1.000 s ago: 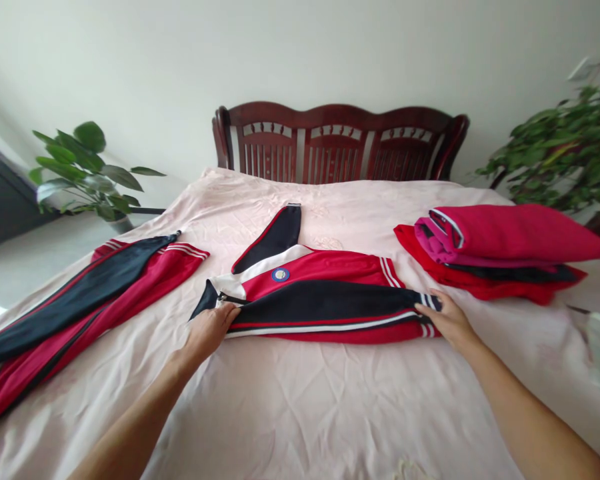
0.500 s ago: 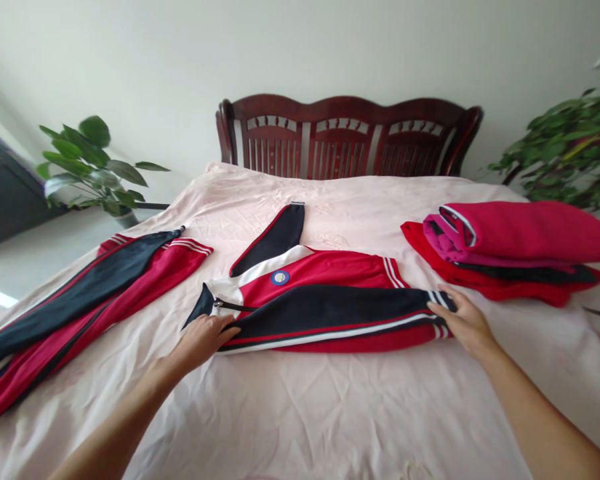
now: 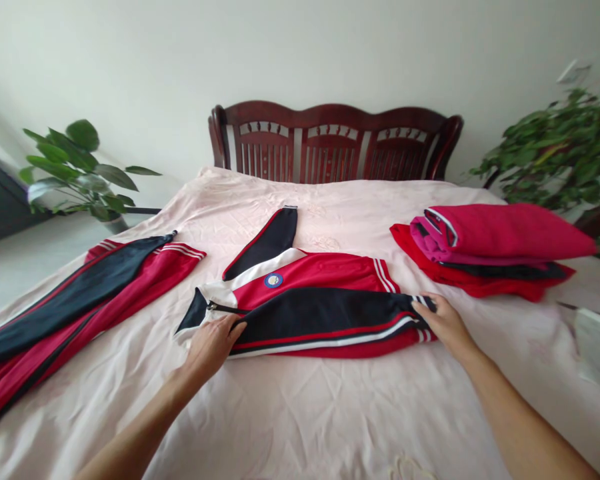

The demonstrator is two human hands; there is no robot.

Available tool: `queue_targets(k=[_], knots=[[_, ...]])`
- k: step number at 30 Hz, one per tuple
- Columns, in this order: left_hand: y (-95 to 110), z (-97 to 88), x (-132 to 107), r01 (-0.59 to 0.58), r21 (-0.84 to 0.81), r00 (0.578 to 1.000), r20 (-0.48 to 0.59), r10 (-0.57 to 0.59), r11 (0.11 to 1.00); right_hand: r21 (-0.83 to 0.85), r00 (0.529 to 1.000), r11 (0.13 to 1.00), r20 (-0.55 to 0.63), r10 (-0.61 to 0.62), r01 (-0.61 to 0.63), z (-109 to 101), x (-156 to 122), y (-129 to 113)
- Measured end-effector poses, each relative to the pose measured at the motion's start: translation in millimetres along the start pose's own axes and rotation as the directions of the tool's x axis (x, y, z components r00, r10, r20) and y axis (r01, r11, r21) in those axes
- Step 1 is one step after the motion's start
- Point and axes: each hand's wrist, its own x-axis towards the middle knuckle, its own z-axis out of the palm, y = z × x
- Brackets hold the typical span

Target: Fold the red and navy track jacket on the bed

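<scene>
A red, navy and white zip-up track jacket (image 3: 310, 270) with a round blue badge lies spread on the bed, its collar toward the left. One navy sleeve is folded across the front, and the other sticks out toward the headboard. At the near shoulder, beside the collar and zip, my left hand (image 3: 214, 343) is closed on the jacket fabric; its fingertips are partly hidden. My right hand (image 3: 445, 325) grips the striped cuff of the folded sleeve between thumb and fingers, close to the jacket's hem.
Another red and navy garment (image 3: 95, 287) lies on the left of the bed. Folded red and pink clothes (image 3: 510, 233) are stacked at the right. Behind the pink sheet (image 3: 340, 413) stands a dark wooden headboard (image 3: 335, 147). Potted plants (image 3: 83, 167) flank the bed.
My right hand has drawn the sleeve's cuff slightly inward, and the sleeve now bunches near it. The left hand stays at the shoulder. The view has shifted a little.
</scene>
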Motion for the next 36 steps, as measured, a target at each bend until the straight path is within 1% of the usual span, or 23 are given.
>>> queue_targets(k=[4, 5, 7, 10, 12, 14, 15, 16, 17, 18, 20, 21, 22, 23, 24, 26, 28, 30, 32, 34, 36], knots=[[0, 0.9, 3, 0.056, -0.040, 0.998, -0.023, -0.057, 0.998, 0.072, 0.997, 0.997, -0.080, -0.014, 0.020, 2, -3, 1], [-2, 0.7, 4, 0.064, -0.026, 0.998, -0.011, -0.065, 0.998, 0.076, 0.997, 0.997, -0.079, -0.024, 0.030, 3, -3, 3], [-5, 0.4, 6, 0.066, 0.027, 0.997, 0.031, -0.066, 0.997, 0.023, 0.997, 0.998, -0.051, -0.049, 0.050, 5, -2, 9], [-10, 0.2, 6, 0.036, 0.084, 0.996, 0.073, -0.042, 0.996, -0.142, 0.998, 0.988, 0.012, -0.054, 0.056, 3, 0, 17], [-10, -0.3, 4, 0.011, 0.110, 0.998, 0.057, -0.017, 0.994, -0.297, 0.998, 0.954, 0.060, -0.030, 0.046, -3, 2, 15], [-8, -0.5, 2, -0.041, 0.163, 0.998, -0.032, 0.046, 0.986, -0.477, 0.997, 0.876, 0.062, -0.044, 0.068, -8, 1, 5], [-5, 0.0, 1, -0.077, 0.194, 0.991, -0.096, 0.098, 0.978, -0.548, 0.994, 0.830, 0.046, -0.096, 0.105, -9, -1, -5], [-1, 1.0, 1, -0.125, 0.220, 0.974, -0.157, 0.162, 0.968, -0.595, 0.983, 0.787, 0.033, -0.179, 0.164, -7, -3, -17], [4, 2.9, 2, -0.186, 0.236, 0.950, -0.204, 0.236, 0.954, -0.613, 0.958, 0.751, 0.033, -0.283, 0.243, -3, -8, -32], [9, 5.7, 3, -0.254, 0.242, 0.922, -0.232, 0.310, 0.936, -0.605, 0.919, 0.719, 0.055, -0.390, 0.341, 4, -13, -49], [17, 14.1, 8, -0.373, 0.243, 0.869, -0.246, 0.429, 0.895, -0.535, 0.817, 0.651, 0.141, -0.559, 0.538, 24, -28, -83], [20, 19.5, 10, -0.415, 0.245, 0.851, -0.236, 0.469, 0.876, -0.497, 0.770, 0.616, 0.193, -0.608, 0.611, 36, -37, -97], [21, 25.1, 13, -0.438, 0.247, 0.845, -0.217, 0.489, 0.865, -0.470, 0.733, 0.583, 0.246, -0.634, 0.663, 47, -45, -108], [20, 30.8, 15, -0.446, 0.246, 0.848, -0.192, 0.494, 0.860, -0.453, 0.705, 0.555, 0.303, -0.641, 0.698, 58, -53, -115], [18, 35.9, 16, -0.445, 0.244, 0.857, -0.164, 0.489, 0.862, -0.446, 0.689, 0.532, 0.361, -0.628, 0.720, 68, -60, -116], [10, 43.6, 16, -0.436, 0.240, 0.874, -0.120, 0.472, 0.868, -0.451, 0.678, 0.507, 0.465, -0.569, 0.735, 80, -69, -105], [1, 47.0, 12, -0.434, 0.247, 0.877, -0.104, 0.469, 0.867, -0.467, 0.685, 0.502, 0.518, -0.512, 0.728, 83, -71, -83], [-7, 47.1, 6, -0.445, 0.260, 0.867, -0.112, 0.485, 0.857, -0.478, 0.700, 0.511, 0.507, -0.503, 0.714, 82, -68, -60], [-12, 46.2, 0, -0.458, 0.269, 0.859, -0.113, 0.500, 0.847, -0.475, 0.706, 0.522, 0.478, -0.523, 0.708, 80, -63, -43], [-15, 45.3, -2, -0.460, 0.264, 0.859, -0.111, 0.500, 0.848, -0.466, 0.710, 0.536, 0.474, -0.521, 0.704, 78, -57, -36], [-13, 43.9, 0, -0.441, 0.240, 0.872, -0.114, 0.477, 0.865, -0.469, 0.723, 0.552, 0.489, -0.488, 0.690, 80, -52, -41]])
